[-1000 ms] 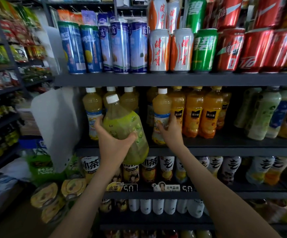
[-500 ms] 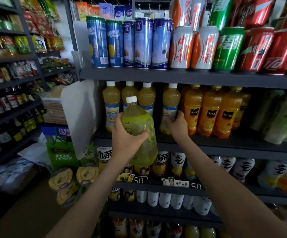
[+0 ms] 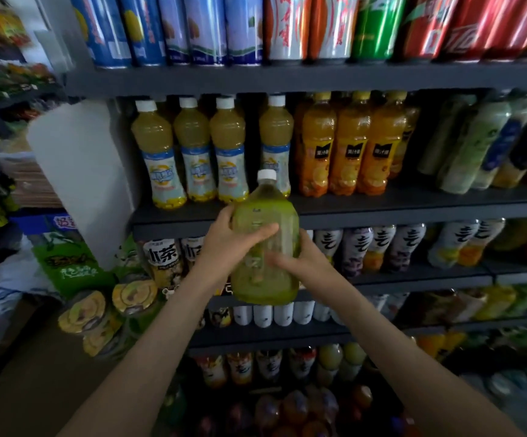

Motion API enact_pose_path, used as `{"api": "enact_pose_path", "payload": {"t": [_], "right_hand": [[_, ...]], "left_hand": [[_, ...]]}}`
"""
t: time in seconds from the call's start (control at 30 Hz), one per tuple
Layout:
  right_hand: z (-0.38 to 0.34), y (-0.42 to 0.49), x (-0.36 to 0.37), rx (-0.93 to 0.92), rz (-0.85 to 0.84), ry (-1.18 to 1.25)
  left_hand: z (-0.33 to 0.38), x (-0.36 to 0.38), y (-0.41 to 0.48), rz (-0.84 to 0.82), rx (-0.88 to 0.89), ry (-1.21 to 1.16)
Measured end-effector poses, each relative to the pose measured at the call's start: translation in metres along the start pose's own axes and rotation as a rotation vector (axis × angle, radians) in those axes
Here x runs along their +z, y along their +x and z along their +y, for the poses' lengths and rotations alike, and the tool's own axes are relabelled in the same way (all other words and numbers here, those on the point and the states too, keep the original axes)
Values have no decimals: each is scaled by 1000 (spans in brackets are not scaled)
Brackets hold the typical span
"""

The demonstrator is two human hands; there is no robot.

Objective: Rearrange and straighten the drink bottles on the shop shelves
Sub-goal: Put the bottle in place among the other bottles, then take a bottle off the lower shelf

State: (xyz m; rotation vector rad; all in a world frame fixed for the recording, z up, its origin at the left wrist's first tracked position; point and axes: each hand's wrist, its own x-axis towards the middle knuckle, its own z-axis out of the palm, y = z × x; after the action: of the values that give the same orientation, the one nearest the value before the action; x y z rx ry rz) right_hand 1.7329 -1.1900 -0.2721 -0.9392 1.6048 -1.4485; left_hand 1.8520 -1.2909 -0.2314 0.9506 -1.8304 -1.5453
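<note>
A large green drink bottle [image 3: 266, 275] with a white cap is held upright in front of the middle shelf [image 3: 382, 212]. My left hand [image 3: 233, 238] grips its upper left side, thumb across the front. My right hand [image 3: 300, 263] holds its right side, fingers on the label. Behind it, on the middle shelf, stand several pale yellow bottles [image 3: 192, 152] with white caps and, to their right, orange juice bottles [image 3: 347, 146].
Cans [image 3: 287, 26] fill the top shelf. Tea bottles [image 3: 382, 247] line the shelf below the middle one, with more drinks lower down. A white panel [image 3: 79, 171] hangs at the shelf's left end, above stacked tins [image 3: 104, 313] and a green box [image 3: 66, 263].
My right hand left the yellow bottle on the shelf and came onto the green bottle. The bottle moved right and lower, and now stands upright. The camera view shifted down and closer.
</note>
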Motion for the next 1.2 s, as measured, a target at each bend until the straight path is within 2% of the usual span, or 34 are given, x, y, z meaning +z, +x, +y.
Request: {"api": "enact_pose_path", "payload": {"t": [0.1, 0.2, 0.27, 0.47, 0.6, 0.8, 1.07, 1.2], "right_hand": [[7, -17, -31, 75, 31, 243], [13, -34, -64, 49, 42, 287], [14, -46, -87, 62, 74, 296], [16, -98, -159, 99, 204, 456], [17, -139, -222, 92, 285, 445], [30, -201, -332, 95, 402, 447], [61, -236, -449, 133, 372, 399], [92, -226, -504, 187, 360, 264]], "left_hand": [[-1, 7, -2, -232, -69, -8], [-2, 31, -1, -485, -189, -80], [0, 55, 0, -560, -170, -101], [16, 147, -7, -650, -98, -50], [37, 226, -23, -723, -60, -25], [52, 355, -53, -791, -99, -51], [48, 476, -64, -852, -50, -41], [19, 526, -45, -809, 34, 86]]}}
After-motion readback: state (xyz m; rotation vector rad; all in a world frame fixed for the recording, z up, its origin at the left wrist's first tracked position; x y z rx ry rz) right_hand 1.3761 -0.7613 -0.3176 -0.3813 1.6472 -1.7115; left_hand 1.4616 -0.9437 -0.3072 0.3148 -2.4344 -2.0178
